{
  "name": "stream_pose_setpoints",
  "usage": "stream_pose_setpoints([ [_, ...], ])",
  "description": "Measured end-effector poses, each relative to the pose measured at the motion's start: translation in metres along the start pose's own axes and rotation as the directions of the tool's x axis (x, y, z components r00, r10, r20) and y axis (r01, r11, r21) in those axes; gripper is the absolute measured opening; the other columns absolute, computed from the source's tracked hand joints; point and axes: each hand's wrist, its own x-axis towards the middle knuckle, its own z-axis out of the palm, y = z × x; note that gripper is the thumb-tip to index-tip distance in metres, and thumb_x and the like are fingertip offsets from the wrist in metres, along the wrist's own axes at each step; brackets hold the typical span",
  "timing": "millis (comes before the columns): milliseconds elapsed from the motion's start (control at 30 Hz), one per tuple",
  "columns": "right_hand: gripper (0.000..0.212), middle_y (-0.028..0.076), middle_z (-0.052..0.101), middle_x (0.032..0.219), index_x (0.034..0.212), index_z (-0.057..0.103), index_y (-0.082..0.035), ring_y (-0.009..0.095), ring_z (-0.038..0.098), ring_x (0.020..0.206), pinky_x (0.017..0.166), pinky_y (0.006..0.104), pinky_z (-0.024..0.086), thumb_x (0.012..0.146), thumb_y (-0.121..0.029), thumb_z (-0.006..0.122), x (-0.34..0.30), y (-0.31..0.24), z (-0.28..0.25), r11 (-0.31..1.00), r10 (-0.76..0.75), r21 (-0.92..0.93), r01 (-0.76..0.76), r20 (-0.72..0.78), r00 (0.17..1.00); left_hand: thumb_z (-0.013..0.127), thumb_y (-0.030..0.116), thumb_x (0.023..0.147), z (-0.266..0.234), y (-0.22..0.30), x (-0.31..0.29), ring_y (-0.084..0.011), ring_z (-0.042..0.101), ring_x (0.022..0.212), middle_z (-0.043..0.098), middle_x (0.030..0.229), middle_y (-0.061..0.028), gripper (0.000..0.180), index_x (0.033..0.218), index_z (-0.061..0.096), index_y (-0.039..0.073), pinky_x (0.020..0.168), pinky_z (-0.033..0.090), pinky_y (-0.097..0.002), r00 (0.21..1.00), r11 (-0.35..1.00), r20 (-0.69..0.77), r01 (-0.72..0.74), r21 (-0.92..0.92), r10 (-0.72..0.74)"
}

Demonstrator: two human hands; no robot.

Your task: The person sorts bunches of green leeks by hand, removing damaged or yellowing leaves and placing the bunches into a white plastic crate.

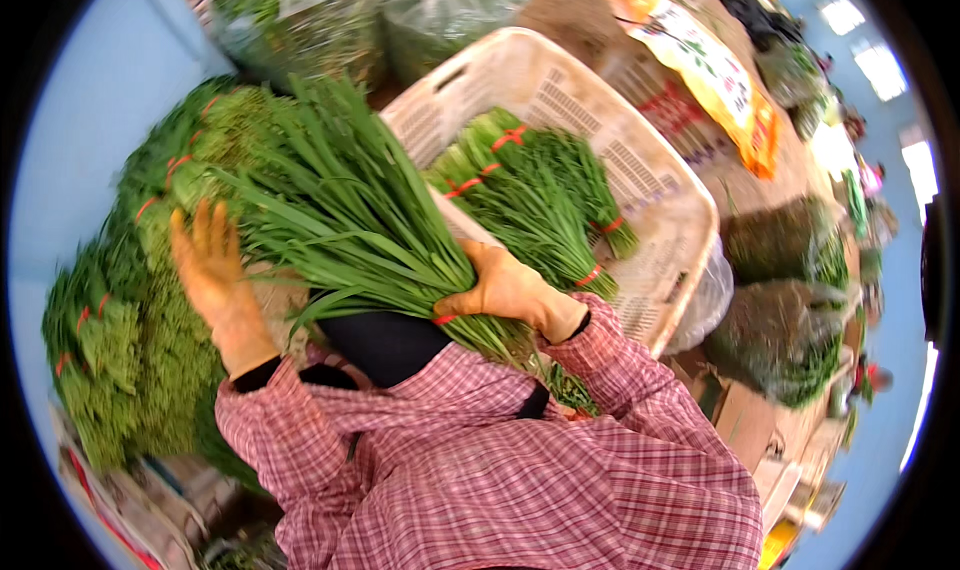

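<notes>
My right hand point(510, 292), in an orange rubber glove, is wrapped round the lower stems of a big bunch of garlic chives point(350, 200). A red band shows at the bunch near my thumb, and its long green leaves fan out to the upper left. My left hand point(217, 270), gloved alike, is raised beside the leaf tips with its fingers stretched out, holding nothing. Beyond my right hand stands a white plastic crate point(665, 205), tilted in view, with several banded green bunches point(540, 190) lying in it.
Stacked banded greens point(150, 340) rise at my left against a blue wall point(110, 80). Plastic bags of greens point(300, 30) stand at the back. An orange and white sack point(700, 60) lies beyond the crate. More bagged greens point(780, 335) sit at the right.
</notes>
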Motion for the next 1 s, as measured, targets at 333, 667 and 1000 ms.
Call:
stream_pose_setpoints([
  [333,0.058,0.012,0.068,0.115,0.129,0.056,0.004,0.018,0.063,0.101,0.094,0.0329,0.052,0.077,-0.007,0.081,-0.044,0.018,-0.175,0.945,0.085,0.323,0.047,-0.382,0.92,0.057,0.021,0.101,0.068,-0.122,0.008,-0.0203,0.065,0.103,0.069,0.113,-0.0123,0.032,0.127,0.062,0.003,0.096,0.05,-0.0356,0.772,0.91,0.632,-0.206,0.36,-0.075],
  [667,0.077,0.018,0.068,0.115,0.138,0.048,0.0,0.028,0.064,0.11,0.096,0.0358,0.05,0.071,-0.013,0.082,-0.045,0.275,-0.217,0.828,0.391,-0.176,-0.533,-0.5,0.773,0.061,0.012,0.09,0.124,-0.227,-0.011,-0.0221,0.065,0.096,0.071,0.096,-0.0066,0.019,0.106,0.071,0.009,0.107,0.035,-0.0424,0.332,0.311,0.943,-0.898,0.312,0.012],
  [1000,0.088,0.025,0.06,0.125,0.145,0.04,0.001,0.038,0.062,0.111,0.094,0.0439,0.05,0.073,-0.024,0.083,-0.049,0.432,-0.181,0.462,0.575,-0.393,-0.795,-0.549,0.606,0.047,0.01,0.093,0.127,-0.225,-0.006,-0.0288,0.064,0.105,0.071,0.102,-0.01,0.029,0.111,0.068,0.005,0.112,0.031,-0.0473,0.343,0.276,0.926,-0.885,0.374,-0.155],
])
